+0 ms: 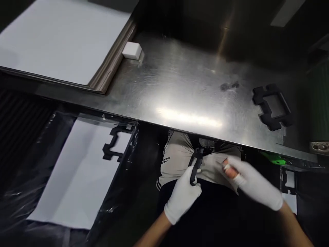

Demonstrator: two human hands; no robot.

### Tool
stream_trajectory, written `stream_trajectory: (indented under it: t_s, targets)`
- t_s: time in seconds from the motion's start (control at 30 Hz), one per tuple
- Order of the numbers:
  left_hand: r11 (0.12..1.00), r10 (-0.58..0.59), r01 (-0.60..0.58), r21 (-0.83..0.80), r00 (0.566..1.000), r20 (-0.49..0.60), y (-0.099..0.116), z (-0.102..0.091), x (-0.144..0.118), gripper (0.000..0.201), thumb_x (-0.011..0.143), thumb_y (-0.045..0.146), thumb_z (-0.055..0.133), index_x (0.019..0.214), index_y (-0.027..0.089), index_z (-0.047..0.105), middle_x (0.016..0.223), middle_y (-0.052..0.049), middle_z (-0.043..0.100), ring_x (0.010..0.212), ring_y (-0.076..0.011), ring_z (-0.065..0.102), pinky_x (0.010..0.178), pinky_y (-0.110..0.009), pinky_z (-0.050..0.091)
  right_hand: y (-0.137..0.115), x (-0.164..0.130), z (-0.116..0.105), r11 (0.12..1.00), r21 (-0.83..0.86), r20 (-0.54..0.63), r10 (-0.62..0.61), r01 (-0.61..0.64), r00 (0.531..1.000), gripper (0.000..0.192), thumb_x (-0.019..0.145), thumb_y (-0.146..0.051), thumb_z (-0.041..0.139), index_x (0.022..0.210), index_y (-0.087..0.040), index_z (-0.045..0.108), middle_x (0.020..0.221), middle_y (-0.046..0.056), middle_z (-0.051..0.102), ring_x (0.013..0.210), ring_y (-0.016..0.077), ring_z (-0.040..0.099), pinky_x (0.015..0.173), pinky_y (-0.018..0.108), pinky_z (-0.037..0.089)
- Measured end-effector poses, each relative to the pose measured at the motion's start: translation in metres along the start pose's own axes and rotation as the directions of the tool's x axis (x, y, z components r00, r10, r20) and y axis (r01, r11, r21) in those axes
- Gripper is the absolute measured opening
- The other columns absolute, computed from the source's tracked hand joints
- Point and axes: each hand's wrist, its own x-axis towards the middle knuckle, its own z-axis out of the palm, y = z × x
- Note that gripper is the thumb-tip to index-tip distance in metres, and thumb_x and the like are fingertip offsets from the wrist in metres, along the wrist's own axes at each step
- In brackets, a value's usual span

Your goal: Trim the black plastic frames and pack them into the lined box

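My left hand (182, 196), in a white glove, is closed around a narrow black part (195, 167) held upright below the front edge of the steel table (180, 85). My right hand (253, 183), also gloved and blurred, hovers just right of that part with fingers spread and nothing in it; one fingertip pokes out of the glove. A black frame-shaped part (271, 106) lies on the table at the right. Another black frame part (114, 142) rests on a white sheet (82, 171) down at the left.
A stack of white sheets on brown boards (64, 41) fills the table's back left, with a small white block (132, 50) beside it. Black plastic film (23, 192) surrounds the lower white sheet. A green object (275, 159) sits under the table edge at right.
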Motion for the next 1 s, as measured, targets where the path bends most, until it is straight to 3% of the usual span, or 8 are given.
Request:
stream_trajectory:
  t_s: [0.1, 0.17, 0.27, 0.4, 0.6, 0.77, 1.0]
  targets:
    - [0.999, 0.053, -0.052, -0.013, 0.998, 0.024, -0.002, -0.002, 0.003, 0.036, 0.075, 0.012, 0.068, 0.109, 0.021, 0.076, 0.094, 0.0, 0.071, 0.088, -0.0218, 0.064, 0.088, -0.036, 0.054, 0.002, 0.003, 0.066, 0.995, 0.095, 0.192, -0.022, 0.003, 0.981, 0.055, 0.121, -0.078, 0.04, 0.1, -0.029, 0.054, 0.087, 0.001, 0.072, 0.073, 0.0229, 0.066, 0.067, 0.034, 0.047]
    - [0.996, 0.078, -0.075, -0.053, 0.996, 0.054, -0.002, -0.004, 0.004, 0.031, 0.078, 0.015, 0.069, 0.108, 0.021, 0.075, 0.096, -0.001, 0.074, 0.091, -0.0225, 0.067, 0.089, -0.036, 0.055, 0.007, 0.012, 0.099, 0.998, 0.054, 0.136, -0.016, 0.009, 0.991, 0.048, 0.122, -0.071, 0.038, 0.106, -0.03, 0.057, 0.094, 0.003, 0.078, 0.076, 0.0253, 0.072, 0.07, 0.035, 0.046]
    - [0.993, 0.087, -0.081, -0.089, 0.994, 0.061, -0.003, -0.008, 0.004, 0.024, 0.082, 0.018, 0.07, 0.105, 0.021, 0.073, 0.095, -0.001, 0.074, 0.09, -0.0217, 0.067, 0.088, -0.036, 0.057, 0.008, 0.023, 0.125, 0.999, -0.032, 0.089, 0.03, -0.027, 0.996, 0.049, 0.123, -0.063, 0.034, 0.128, -0.03, 0.07, 0.108, 0.009, 0.087, 0.091, 0.0335, 0.083, 0.077, 0.039, 0.05]
    - [0.991, 0.08, -0.074, -0.113, 0.996, 0.046, -0.007, -0.01, 0.004, 0.022, 0.084, 0.02, 0.072, 0.107, 0.021, 0.074, 0.096, -0.001, 0.074, 0.09, -0.0211, 0.067, 0.088, -0.036, 0.058, 0.0, 0.025, 0.13, 0.989, -0.125, 0.131, 0.098, -0.081, 0.987, 0.062, 0.123, -0.059, 0.03, 0.143, -0.024, 0.077, 0.112, 0.016, 0.09, 0.098, 0.041, 0.088, 0.08, 0.043, 0.053]
    - [0.989, 0.037, -0.03, -0.148, 0.998, 0.041, -0.006, -0.005, 0.002, 0.012, 0.084, 0.025, 0.073, 0.096, 0.023, 0.07, 0.091, 0.0, 0.072, 0.088, -0.0207, 0.065, 0.087, -0.035, 0.058, -0.007, 0.022, 0.13, 0.99, -0.078, 0.105, 0.122, -0.114, 0.987, 0.062, 0.123, -0.059, 0.034, 0.152, -0.026, 0.077, 0.104, 0.014, 0.09, 0.092, 0.0374, 0.087, 0.08, 0.041, 0.057]
    - [0.994, -0.007, 0.006, -0.105, 1.0, -0.003, -0.003, -0.003, 0.001, 0.01, 0.079, 0.028, 0.071, 0.088, 0.024, 0.067, 0.084, 0.001, 0.066, 0.081, -0.0196, 0.059, 0.082, -0.035, 0.054, 0.001, 0.019, 0.139, 0.989, -0.037, 0.049, 0.143, -0.142, 0.988, 0.057, 0.124, -0.06, 0.038, 0.145, -0.029, 0.08, 0.114, 0.013, 0.091, 0.097, 0.0369, 0.088, 0.082, 0.041, 0.059]
    - [0.999, -0.009, 0.007, -0.042, 0.999, -0.041, -0.004, 0.0, 0.003, 0.011, 0.077, 0.034, 0.067, 0.082, 0.025, 0.065, 0.079, 0.001, 0.066, 0.078, -0.0199, 0.058, 0.077, -0.034, 0.052, 0.011, 0.014, 0.156, 0.988, -0.062, -0.014, 0.137, -0.138, 0.99, 0.055, 0.127, -0.062, 0.032, 0.129, -0.029, 0.076, 0.114, 0.009, 0.089, 0.094, 0.031, 0.084, 0.079, 0.037, 0.052]
